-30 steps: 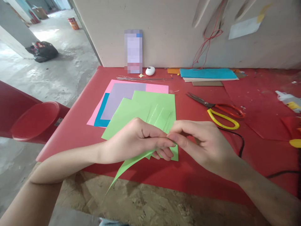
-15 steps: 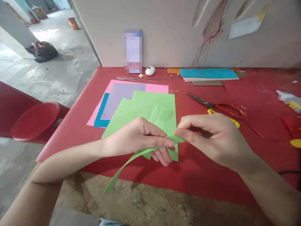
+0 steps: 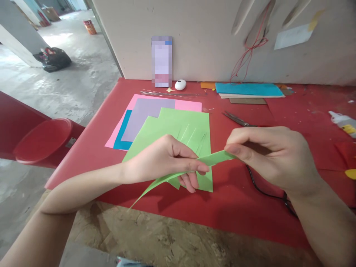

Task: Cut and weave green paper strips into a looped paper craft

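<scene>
A long green paper strip (image 3: pixel 215 158) runs between my two hands above the table. My left hand (image 3: pixel 169 161) pinches it between thumb and fingers, and its loose tail curves down to the left. At the strip's right end, my right hand (image 3: pixel 267 155) grips it with thumb and forefinger. Beneath my left hand lie green paper sheets (image 3: pixel 155 129), with several thin clear slivers on them. Under these are a purple sheet (image 3: pixel 147 115), a blue sheet (image 3: pixel 122 139) and a pink sheet (image 3: pixel 189 106). Scissors (image 3: pixel 236 118) lie behind my right hand, their handles mostly hidden.
A phone (image 3: pixel 161 61) leans on the wall, beside a white egg-shaped object (image 3: pixel 180 85). Thin wires (image 3: pixel 164 93) lie before it. Blue folded material (image 3: pixel 249 89) is at the back, a bottle (image 3: pixel 343 122) at right. A black cord (image 3: pixel 258 189) crosses the red table (image 3: pixel 222 211).
My right hand has moved right and slightly up, drawing the strip through my left hand. More strip shows between the hands, and the tail at left is shorter.
</scene>
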`<action>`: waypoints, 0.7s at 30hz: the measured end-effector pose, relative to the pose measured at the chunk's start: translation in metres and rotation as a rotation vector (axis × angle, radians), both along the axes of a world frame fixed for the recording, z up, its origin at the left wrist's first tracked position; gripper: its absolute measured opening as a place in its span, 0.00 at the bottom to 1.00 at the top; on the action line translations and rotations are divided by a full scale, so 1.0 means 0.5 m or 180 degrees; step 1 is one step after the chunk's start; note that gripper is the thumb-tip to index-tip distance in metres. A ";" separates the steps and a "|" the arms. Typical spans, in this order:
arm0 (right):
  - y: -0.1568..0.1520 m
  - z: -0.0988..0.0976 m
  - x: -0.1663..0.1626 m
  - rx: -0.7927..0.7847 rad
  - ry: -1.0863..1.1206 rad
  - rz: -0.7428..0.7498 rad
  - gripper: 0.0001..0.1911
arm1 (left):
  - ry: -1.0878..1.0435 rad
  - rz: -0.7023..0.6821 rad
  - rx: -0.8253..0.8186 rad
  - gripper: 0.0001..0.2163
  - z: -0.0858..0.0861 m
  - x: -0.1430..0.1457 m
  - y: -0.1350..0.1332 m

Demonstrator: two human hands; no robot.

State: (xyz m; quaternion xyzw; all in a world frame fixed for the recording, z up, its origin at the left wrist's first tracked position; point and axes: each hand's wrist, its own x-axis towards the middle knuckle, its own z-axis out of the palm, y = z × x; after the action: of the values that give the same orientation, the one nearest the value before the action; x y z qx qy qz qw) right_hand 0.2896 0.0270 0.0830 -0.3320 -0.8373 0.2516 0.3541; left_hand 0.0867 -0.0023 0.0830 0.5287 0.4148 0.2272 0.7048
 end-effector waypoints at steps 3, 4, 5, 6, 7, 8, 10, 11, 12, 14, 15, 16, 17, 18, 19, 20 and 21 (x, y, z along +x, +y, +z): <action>0.001 0.000 0.004 0.0090 0.0001 0.0057 0.13 | 0.0014 0.0050 0.0052 0.07 -0.002 -0.002 -0.001; 0.001 0.000 0.005 0.0121 0.0025 0.0079 0.12 | 0.0038 0.0075 0.0085 0.07 -0.002 -0.002 0.000; 0.002 -0.001 0.006 0.0147 0.0047 0.0107 0.11 | 0.0072 0.0101 0.0125 0.08 -0.002 -0.003 0.001; 0.003 -0.002 0.007 0.0170 0.0067 0.0139 0.10 | 0.0102 0.0119 0.0168 0.08 -0.002 -0.003 0.001; 0.004 -0.003 0.010 0.0189 0.0073 0.0158 0.09 | 0.0135 0.0143 0.0213 0.08 -0.001 -0.003 0.002; 0.005 -0.003 0.012 0.0220 0.0074 0.0138 0.09 | 0.0172 0.0176 0.0255 0.08 0.000 -0.003 0.003; 0.007 -0.005 0.018 0.0283 0.0059 0.0010 0.08 | 0.0248 0.0264 0.0338 0.08 0.002 -0.004 0.005; 0.008 -0.006 0.021 0.0315 0.0060 -0.0078 0.08 | 0.0288 0.0306 0.0380 0.09 0.004 -0.005 0.006; 0.008 -0.006 0.024 0.0341 0.0054 -0.0147 0.08 | 0.0323 0.0344 0.0414 0.09 0.005 -0.005 0.006; 0.010 -0.007 0.027 0.0369 0.0030 -0.0192 0.08 | 0.0359 0.0346 0.0446 0.09 0.008 -0.007 0.008; 0.011 -0.007 0.029 0.0364 0.0010 -0.0184 0.08 | 0.0357 0.0317 0.0452 0.09 0.008 -0.008 0.009; 0.012 -0.007 0.030 0.0362 0.0007 -0.0196 0.08 | 0.0354 0.0275 0.0452 0.09 0.008 -0.009 0.010; 0.013 -0.007 0.032 0.0343 0.0004 -0.0213 0.09 | 0.0354 0.0225 0.0453 0.09 0.008 -0.010 0.012; 0.014 -0.006 0.034 0.0321 0.0033 -0.0261 0.09 | 0.0366 0.0178 0.0462 0.09 0.007 -0.011 0.013; 0.015 -0.006 0.036 0.0304 0.0096 -0.0318 0.09 | 0.0389 0.0144 0.0479 0.09 0.007 -0.012 0.014; 0.016 -0.005 0.038 0.0288 0.0158 -0.0352 0.09 | 0.0415 0.0127 0.0500 0.10 0.006 -0.013 0.014; 0.017 -0.005 0.041 0.0294 0.0225 -0.0389 0.09 | 0.0442 0.0120 0.0530 0.10 0.006 -0.014 0.014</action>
State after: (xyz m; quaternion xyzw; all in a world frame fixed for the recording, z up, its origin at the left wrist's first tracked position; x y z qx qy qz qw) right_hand 0.3100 0.0357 0.0806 -0.3567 -0.8132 0.2022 0.4130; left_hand 0.0798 0.0046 0.0861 0.5921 0.4522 0.2369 0.6236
